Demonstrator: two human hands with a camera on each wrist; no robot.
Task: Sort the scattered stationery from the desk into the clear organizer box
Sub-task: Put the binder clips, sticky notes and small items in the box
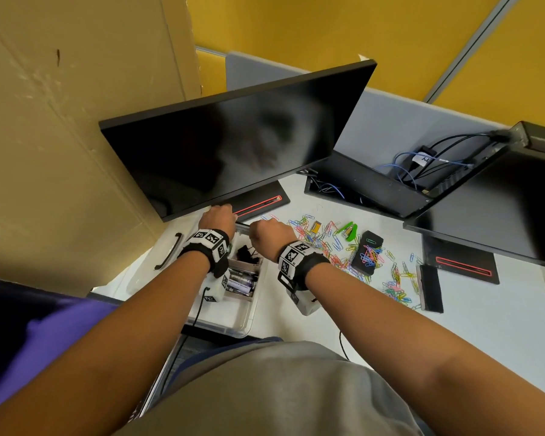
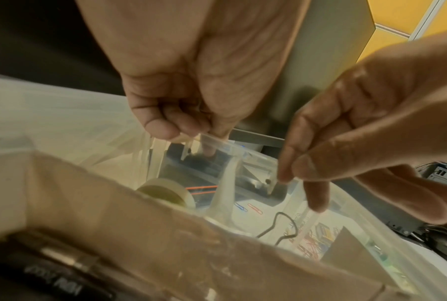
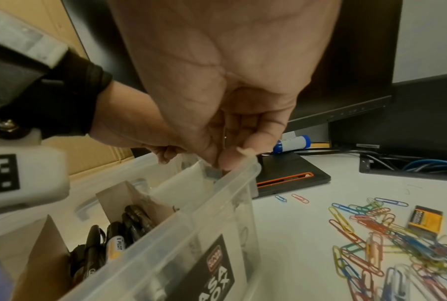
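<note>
**A:** The clear organizer box [image 1: 233,322] sits at the near left edge of the counter [image 1: 485,325], right against the person, under the left monitor [image 1: 233,146]. Both hands are at its far end. I'd say that's because they are fitting a clear plastic divider [image 2: 225,145] across it, to make another compartment before the loose things go in.

**B:** And the grip on each side?

**A:** The left hand [image 2: 181,85] has thumb and fingers curled down, pinching the strip's top edge. The right hand [image 3: 225,97] is curled too, fingertips pressed together at the box's far rim, apparently nipping the strip's other end. Neither is spread at all.

**B:** Why are the markers [image 3: 119,240] standing in cardboard?

**A:** Brown card partitions [image 3: 37,250] keep them in their own section, I judge. A tape roll [image 2: 166,193] lies further in.

**B:** What can't you make out?

**A:** Whether the strip is seated in a slot; fingers cover both ends. From overhead the wrists hide that end of the box. The paper clips [image 1: 372,256] still lie spread well to the right, partly over a dark flat object [image 1: 367,253] I can't identify.
</note>
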